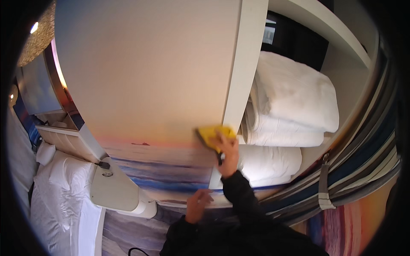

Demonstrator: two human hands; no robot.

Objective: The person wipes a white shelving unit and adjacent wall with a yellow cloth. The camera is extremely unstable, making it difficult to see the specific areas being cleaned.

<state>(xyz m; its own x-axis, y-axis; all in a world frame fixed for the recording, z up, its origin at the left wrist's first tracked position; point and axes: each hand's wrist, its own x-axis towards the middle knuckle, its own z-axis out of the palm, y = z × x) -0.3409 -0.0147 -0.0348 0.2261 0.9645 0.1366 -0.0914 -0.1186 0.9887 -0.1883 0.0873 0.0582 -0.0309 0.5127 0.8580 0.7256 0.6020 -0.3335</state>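
Note:
My right hand grips a yellow tool, roughly triangular with a dark edge and a short black part below. Blur hides its exact kind. The tool is up against or just in front of a large panel printed with a sunset sea and a small ship, close to the white upright frame. Lower down, in front of the panel's bottom part, my left hand holds nothing, its slightly blurred fingers loosely apart. Dark sleeves cover both forearms.
White folded bedding fills shelves right of the frame, below a dark screen. A striped curtain is tied back at far right. Leftward are a pale rounded table and a white bed. A black cord curves at the bottom.

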